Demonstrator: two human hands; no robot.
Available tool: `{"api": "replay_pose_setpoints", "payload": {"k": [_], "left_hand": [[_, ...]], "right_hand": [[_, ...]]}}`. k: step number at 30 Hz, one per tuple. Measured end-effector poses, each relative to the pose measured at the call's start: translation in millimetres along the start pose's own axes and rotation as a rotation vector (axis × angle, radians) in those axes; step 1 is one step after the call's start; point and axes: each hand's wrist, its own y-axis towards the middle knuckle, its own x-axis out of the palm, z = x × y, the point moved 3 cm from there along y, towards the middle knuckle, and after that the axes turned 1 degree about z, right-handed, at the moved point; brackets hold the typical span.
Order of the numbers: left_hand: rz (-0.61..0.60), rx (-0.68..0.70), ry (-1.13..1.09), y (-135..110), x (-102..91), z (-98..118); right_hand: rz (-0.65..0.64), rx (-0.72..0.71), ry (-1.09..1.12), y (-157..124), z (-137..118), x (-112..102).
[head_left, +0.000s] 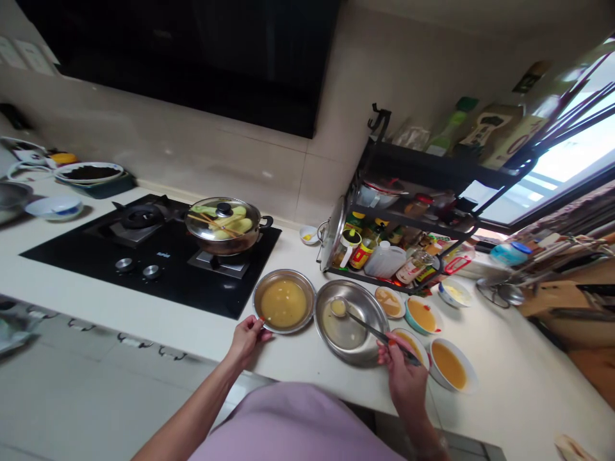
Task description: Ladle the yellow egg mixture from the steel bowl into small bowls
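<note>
My left hand (pixel 247 338) grips the near rim of a metal bowl (pixel 284 301) filled with yellow liquid. My right hand (pixel 402 371) is closed on the handle of a ladle (pixel 358 320). The ladle's cup holds some yellow liquid and rests inside a second, nearly empty metal bowl (pixel 350 318). Both bowls stand side by side on the white counter (pixel 158 320) near its front edge. Several small bowls of the same yellow liquid (pixel 449 365) sit to the right of my right hand.
A lidded pot (pixel 223 225) with chopsticks on its lid sits on the black gas hob (pixel 144 250). A black rack (pixel 408 218) of bottles and jars stands at the back right. Plates and bowls (pixel 55 206) lie at the far left.
</note>
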Motion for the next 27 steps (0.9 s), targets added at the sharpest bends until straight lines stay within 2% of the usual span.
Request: {"api": "replay_pose_setpoints", "payload": {"k": [6, 8, 10, 12, 14, 17, 20, 23, 27], "left_hand": [[0.009, -0.001, -0.012, 0, 0.7, 0], [0.013, 0.005, -0.018, 0, 0.9, 0], [0.003, 0.010, -0.020, -1, 1.3, 1], [-0.011, 0.009, -0.014, -1, 1.7, 2], [-0.018, 0.011, -0.008, -2, 1.8, 2], [-0.009, 0.017, -0.012, -2, 1.8, 1], [-0.007, 0.025, -0.022, -1, 2.0, -1], [-0.006, 0.031, -0.022, 0, 1.8, -2], [-0.001, 0.028, -0.032, 0, 0.6, -2]], "right_hand": [[-0.307, -0.462, -0.310, -16, -2, -3], [-0.351, -0.585, -0.337, -22, -9, 3], [-0.360, -0.626, -0.308, -28, -17, 15], [-0.388, -0.588, -0.236, -34, -20, 33], [-0.480, -0.526, -0.171, -42, -16, 55], [-0.602, -0.442, -0.148, -50, 1, 86], [-0.667, -0.378, -0.157, -49, 19, 103], [-0.609, -0.302, -0.135, -40, 29, 108], [-0.462, -0.064, -0.057, -30, 33, 109]]}}
